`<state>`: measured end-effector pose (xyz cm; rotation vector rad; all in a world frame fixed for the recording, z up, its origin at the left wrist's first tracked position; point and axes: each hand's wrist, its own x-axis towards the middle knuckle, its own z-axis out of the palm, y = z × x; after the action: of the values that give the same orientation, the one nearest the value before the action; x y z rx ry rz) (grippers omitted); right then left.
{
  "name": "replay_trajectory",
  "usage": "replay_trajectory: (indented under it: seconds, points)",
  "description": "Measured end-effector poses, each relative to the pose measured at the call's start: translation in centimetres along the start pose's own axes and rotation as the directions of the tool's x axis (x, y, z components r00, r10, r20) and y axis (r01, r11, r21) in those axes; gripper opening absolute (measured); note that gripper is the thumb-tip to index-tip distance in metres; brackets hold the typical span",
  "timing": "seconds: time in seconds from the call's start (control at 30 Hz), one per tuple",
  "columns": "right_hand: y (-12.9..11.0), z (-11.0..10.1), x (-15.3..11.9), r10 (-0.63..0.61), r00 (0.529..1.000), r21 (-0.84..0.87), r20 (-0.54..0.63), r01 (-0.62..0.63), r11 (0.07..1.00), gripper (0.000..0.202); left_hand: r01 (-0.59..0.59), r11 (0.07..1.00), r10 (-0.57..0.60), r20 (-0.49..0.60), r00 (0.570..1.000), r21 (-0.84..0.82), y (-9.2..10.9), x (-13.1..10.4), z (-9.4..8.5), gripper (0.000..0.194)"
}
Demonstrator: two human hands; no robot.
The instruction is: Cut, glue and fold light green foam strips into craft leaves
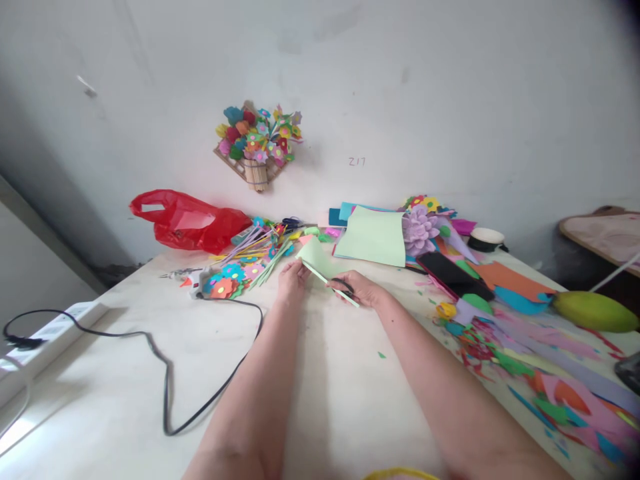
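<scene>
Held up over the middle of the table is a light green paper sheet [316, 257], pinched at its left side by my left hand [293, 281]. A narrow strip [345, 293] runs along its near edge toward the lower right. My right hand [361, 289] is closed around scissors [343, 285] with dark handles, placed at that strip; the blades are mostly hidden by the paper and fingers. Left of my left hand lie thin green paper sticks [273, 265] and colourful paper flowers [233, 280]. Beyond my right hand rests a larger pale green sheet [373, 235].
A glue gun [200, 283] trails a black cord [167, 380] to a power strip [55, 340] at left. A red plastic bag [193, 220] sits at the back. Rightward are a phone [455, 275], paper scraps [565, 400] and a yellow-green oval object [595, 311].
</scene>
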<state>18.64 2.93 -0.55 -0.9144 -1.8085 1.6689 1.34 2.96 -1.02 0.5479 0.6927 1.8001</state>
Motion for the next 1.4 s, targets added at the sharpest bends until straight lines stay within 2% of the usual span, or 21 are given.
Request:
replay_trajectory:
  seconds: [0.6,1.03,1.4]
  points:
    - [-0.38,0.24,-0.25,0.022,1.0,0.016,-0.008,-0.022,1.0,0.033,-0.005,1.0,0.005,-0.041,0.999,-0.018,0.27,0.1,-0.07,0.012]
    - [-0.41,0.19,-0.18,0.019,1.0,0.018,-0.005,-0.018,1.0,0.032,-0.019,1.0,0.019,0.008,1.0,0.005,0.02,-0.16,0.09,0.011]
    - [-0.04,0.18,0.01,-0.001,1.0,0.03,-0.007,0.001,1.0,0.032,0.002,1.0,-0.002,-0.021,1.0,-0.022,-0.06,0.03,0.01,0.008]
